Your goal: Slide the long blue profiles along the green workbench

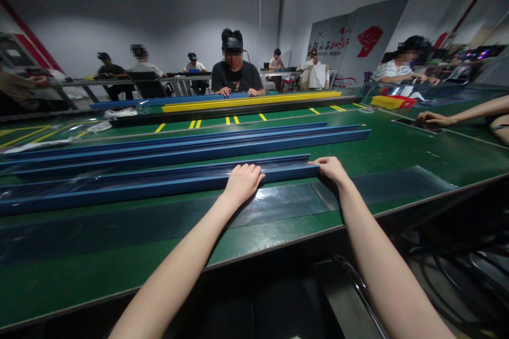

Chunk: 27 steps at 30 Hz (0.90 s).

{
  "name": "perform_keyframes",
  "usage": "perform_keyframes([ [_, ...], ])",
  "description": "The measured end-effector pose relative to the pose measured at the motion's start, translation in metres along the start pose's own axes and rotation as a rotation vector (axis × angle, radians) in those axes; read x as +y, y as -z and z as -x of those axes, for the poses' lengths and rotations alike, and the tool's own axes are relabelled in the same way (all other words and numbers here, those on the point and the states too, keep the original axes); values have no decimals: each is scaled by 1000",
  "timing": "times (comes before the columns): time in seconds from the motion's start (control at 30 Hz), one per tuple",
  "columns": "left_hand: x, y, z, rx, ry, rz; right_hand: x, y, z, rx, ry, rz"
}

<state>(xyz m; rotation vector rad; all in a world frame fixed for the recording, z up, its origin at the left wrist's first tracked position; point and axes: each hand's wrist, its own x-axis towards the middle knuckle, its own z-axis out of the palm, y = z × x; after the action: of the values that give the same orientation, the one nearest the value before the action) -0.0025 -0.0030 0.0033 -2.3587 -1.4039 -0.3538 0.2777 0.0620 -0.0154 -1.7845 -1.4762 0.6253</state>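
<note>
A long blue channel strip (151, 190) lies across the table in front of me, its open groove facing up. My left hand (243, 183) is closed over its near wall, with the fingers reaching into the groove. At the strip's right end, my right hand (331, 168) pinches the end; the fingertips are partly hidden, so whether they also hold film there I cannot tell. Clear film (119, 176) shows inside the groove toward the left. A flat clear plastic sleeve (286, 198) lies along the near side of the strip, passing beneath both forearms.
More blue channel strips (199, 152) lie parallel just beyond. Farther back are a yellow strip (254, 101) and a black strip (238, 112), with a co-worker (237, 77) seated opposite. Another person's hand (436, 118) rests at the right. The green table's (254, 241) front edge runs close to me.
</note>
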Motion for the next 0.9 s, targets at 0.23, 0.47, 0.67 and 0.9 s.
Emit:
perform_keyframes([
  [0.23, 0, 0, 0, -10, 4, 4, 3, 0, -2, -14, 5, 16],
  [0.47, 0, 0, 0, -8, 5, 16, 6, -2, -5, -20, 8, 10],
  [0.67, -1, -2, 0, -14, 18, 21, 13, -4, -10, -39, 74, -22],
  [0.9, -2, -2, 0, -19, 41, 25, 16, -5, -12, -58, 110, -50],
])
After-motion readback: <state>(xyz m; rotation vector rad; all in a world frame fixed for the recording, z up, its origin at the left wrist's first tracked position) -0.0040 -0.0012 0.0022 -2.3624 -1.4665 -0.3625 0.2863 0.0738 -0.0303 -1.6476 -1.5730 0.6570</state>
